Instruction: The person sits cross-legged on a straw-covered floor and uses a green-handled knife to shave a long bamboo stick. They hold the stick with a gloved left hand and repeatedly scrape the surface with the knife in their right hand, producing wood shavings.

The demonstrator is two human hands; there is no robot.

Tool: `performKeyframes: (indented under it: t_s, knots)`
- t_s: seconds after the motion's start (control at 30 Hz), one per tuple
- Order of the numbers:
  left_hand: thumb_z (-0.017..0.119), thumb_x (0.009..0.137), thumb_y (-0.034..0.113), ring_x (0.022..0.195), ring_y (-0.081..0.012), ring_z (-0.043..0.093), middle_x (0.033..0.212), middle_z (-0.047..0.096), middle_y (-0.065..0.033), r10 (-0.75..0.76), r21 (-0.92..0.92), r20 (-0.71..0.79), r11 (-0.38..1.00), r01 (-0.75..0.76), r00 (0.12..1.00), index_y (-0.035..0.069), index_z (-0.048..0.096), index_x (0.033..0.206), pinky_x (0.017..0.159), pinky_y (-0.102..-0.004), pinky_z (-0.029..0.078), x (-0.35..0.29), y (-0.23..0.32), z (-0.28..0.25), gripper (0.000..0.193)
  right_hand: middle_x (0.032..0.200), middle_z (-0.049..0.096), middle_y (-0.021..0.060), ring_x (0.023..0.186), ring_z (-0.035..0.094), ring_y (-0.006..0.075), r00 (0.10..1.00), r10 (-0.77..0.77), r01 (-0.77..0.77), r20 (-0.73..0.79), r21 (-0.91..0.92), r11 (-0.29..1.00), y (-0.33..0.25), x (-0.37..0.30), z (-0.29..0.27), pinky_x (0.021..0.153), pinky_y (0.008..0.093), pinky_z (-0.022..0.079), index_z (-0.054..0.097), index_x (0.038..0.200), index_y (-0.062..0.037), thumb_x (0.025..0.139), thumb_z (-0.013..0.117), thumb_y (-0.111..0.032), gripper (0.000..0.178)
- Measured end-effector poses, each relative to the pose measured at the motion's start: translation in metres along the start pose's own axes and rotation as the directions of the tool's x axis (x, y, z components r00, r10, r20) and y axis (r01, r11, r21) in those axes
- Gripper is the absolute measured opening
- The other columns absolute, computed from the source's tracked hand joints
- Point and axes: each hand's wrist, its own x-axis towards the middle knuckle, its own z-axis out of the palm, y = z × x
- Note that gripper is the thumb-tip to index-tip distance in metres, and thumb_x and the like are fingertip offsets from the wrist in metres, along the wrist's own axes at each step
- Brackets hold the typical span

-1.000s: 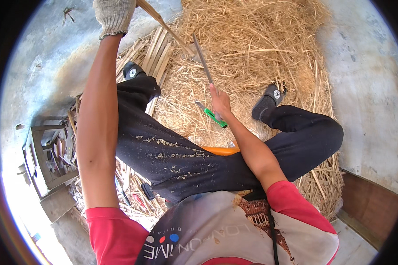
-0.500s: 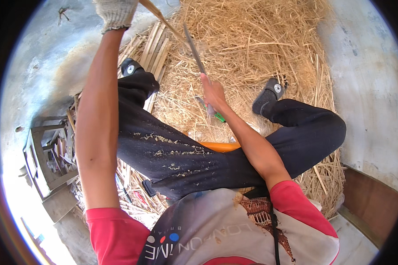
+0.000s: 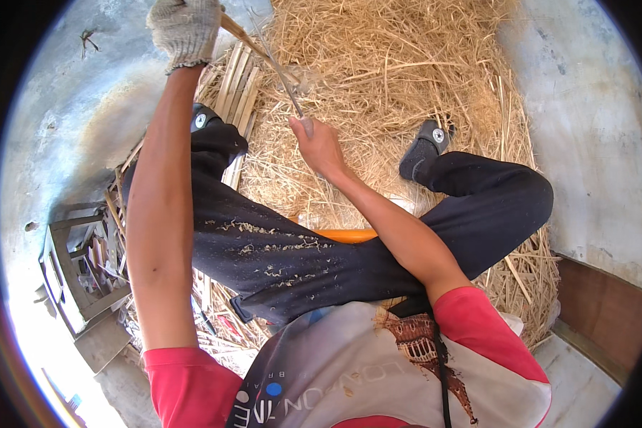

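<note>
At the upper left, my left hand [image 3: 185,32] wears a grey knitted glove and is closed around a pale wooden strip [image 3: 237,30]. That strip slants down to the right, over the straw. My bare right hand [image 3: 318,148] grips a knife by its handle, most of which the fingers hide. Its long thin blade [image 3: 289,91] points up and to the left and crosses the strip near the lower end; whether the edge touches the wood I cannot tell.
Straw-like shavings [image 3: 399,78] cover the floor between and beyond my feet. Split strips [image 3: 237,89] lie by my left foot. A wooden frame [image 3: 85,264] stands at the left, something orange [image 3: 346,235] shows under my legs, and walls [image 3: 585,128] rise on both sides.
My right hand has shifted left with the knife, bringing the blade across the strip. The gloved hand sits slightly lower in view. A green item by my right hand no longer shows.
</note>
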Motion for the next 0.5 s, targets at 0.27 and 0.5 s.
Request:
performKeyframes:
  t_s: [0.27,0.5]
  knots:
    - [0.066,0.098,0.038,0.045,-0.0073,0.049,0.055,0.049,0.0041,-0.037,-0.026,-0.023,0.999,0.036,0.999,0.013,0.052,0.069,0.041,-0.0250,0.039,-0.006,-0.001,0.008,0.041,0.075,0.069,0.0223,0.067,0.069,0.0308,0.974,0.223,-0.219,0.042,-0.069,0.973,0.044,0.014,-0.004,0.065,0.0431,0.054,0.067,0.083,0.0042,0.094,0.062,-0.042,0.048]
    - [0.065,0.098,0.036,0.044,-0.0071,0.048,0.054,0.049,0.0042,-0.066,-0.051,-0.007,0.997,0.066,0.998,0.014,0.051,0.065,0.041,-0.0250,0.039,-0.004,0.001,0.001,0.042,0.086,0.070,0.0295,0.078,0.071,0.0392,0.956,0.291,-0.289,0.027,-0.054,0.956,0.073,0.007,0.014,0.074,0.0478,0.054,0.069,0.090,0.0078,0.086,0.065,-0.030,0.038]
